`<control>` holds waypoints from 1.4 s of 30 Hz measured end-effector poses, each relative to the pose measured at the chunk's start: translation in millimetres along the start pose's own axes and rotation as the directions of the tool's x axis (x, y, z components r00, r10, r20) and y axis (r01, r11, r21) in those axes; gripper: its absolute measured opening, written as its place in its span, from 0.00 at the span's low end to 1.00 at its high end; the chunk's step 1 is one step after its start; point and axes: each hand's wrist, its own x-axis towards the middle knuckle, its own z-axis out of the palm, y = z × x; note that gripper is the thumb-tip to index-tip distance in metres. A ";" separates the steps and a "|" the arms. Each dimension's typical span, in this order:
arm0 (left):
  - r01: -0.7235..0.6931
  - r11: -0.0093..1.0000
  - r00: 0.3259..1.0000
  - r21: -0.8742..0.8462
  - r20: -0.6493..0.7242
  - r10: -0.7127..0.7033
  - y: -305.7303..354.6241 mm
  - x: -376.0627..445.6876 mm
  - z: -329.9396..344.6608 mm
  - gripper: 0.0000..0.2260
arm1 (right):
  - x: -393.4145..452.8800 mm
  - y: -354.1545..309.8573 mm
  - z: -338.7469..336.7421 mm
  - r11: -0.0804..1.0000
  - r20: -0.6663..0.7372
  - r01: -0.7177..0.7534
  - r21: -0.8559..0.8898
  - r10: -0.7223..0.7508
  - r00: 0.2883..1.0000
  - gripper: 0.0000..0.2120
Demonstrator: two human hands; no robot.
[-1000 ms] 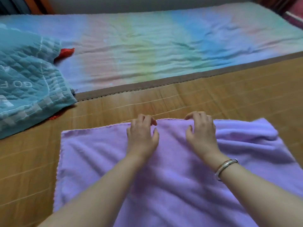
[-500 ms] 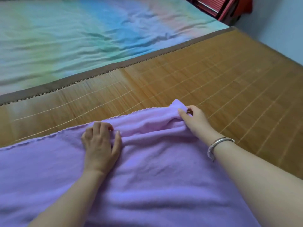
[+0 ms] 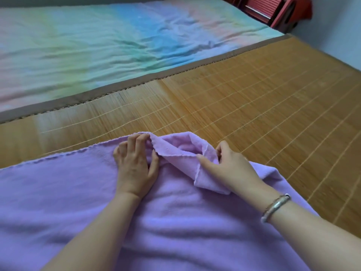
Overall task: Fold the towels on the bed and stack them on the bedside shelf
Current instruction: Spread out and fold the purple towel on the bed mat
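Purple towel (image 3: 93, 192) lies spread on the bamboo mat (image 3: 263, 114) on the bed, taking up the near part of the view; far hem runs roughly parallel to the mat's brown border. Far right corner of the towel is lifted and turned back over the main sheet, forming a loose flap with the hem showing. Left hand (image 3: 136, 163) sits palm down on the towel at the far hem, fingers curled over the edge and thumb pressed beside the flap; judged to be gripping the hem, probably to anchor the sheet so it does not slide while the corner is worked. Right hand (image 3: 228, 165) holds the turned-back corner, fingers wrapped around the bunched cloth and thumb laid along the flap's edge; the grasp looks light, suited to thin soft fabric. Silver bangle (image 3: 275, 207) on the right wrist, clear of the cloth. Judgement: fold is at an early stage, with the corner being straightened or brought over; wrinkles across the near part are not yet smoothed. Beyond the mat, a pastel rainbow sheet (image 3: 97, 45), rumpled. Red wooden furniture (image 3: 273, 10) at the far right corner; whether this is the bedside shelf cannot be told. No other towels in view.
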 end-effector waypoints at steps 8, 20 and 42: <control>-0.002 1.000 1.000 -0.009 0.008 0.002 0.2 -1.2 0.8 0.21 | 21.9 -26.8 -16.8 0.996 -0.020 -0.068 0.059 0.069 0.997 0.09; -0.056 0.998 0.998 -0.016 -0.004 0.056 -2.1 -0.6 -0.5 0.14 | 60.7 -41.1 -43.4 0.994 -0.436 0.074 -0.083 -0.103 0.894 0.07; 0.275 0.920 0.961 -0.280 0.100 -0.257 -11.8 50.3 14.9 0.16 | 119.8 -6.5 11.2 0.976 -0.216 0.217 0.012 -0.209 0.954 0.17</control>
